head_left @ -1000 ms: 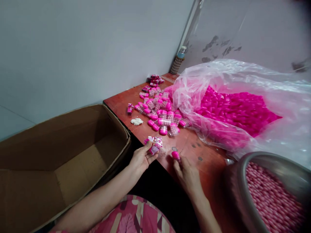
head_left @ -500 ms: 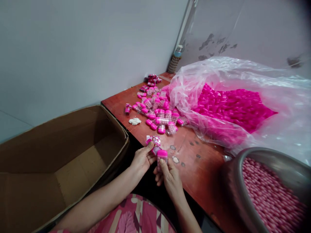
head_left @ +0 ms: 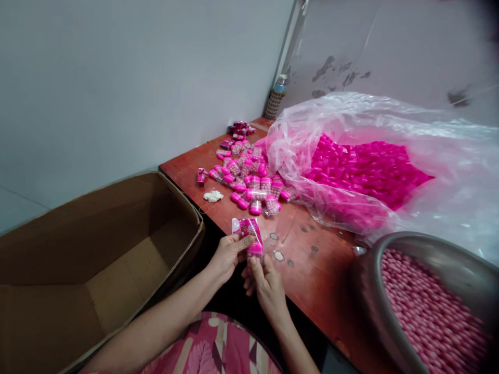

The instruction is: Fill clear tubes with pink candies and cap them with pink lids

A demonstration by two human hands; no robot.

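My left hand pinches a printed pink plastic sleeve at the table's front edge. Inside the sleeve's lower end sits the pink cap of a small clear candy bottle. My right hand grips the bottle's lower body from below, thumb in front. Beyond both hands, several filled bottles with pink caps lie in a loose heap on the red-brown table. A folded pink wrapper and a white crumpled lump lie left of the heap.
An open cardboard box stands left of the table. To the right are a clear plastic bag of pink caps and a grey basin of pink beads. A bottle in a woven holder stands in the far corner.
The bottle's capped end has gone into the printed sleeve, which was beside it before. My hands have come closer together, and the view has shifted slightly.
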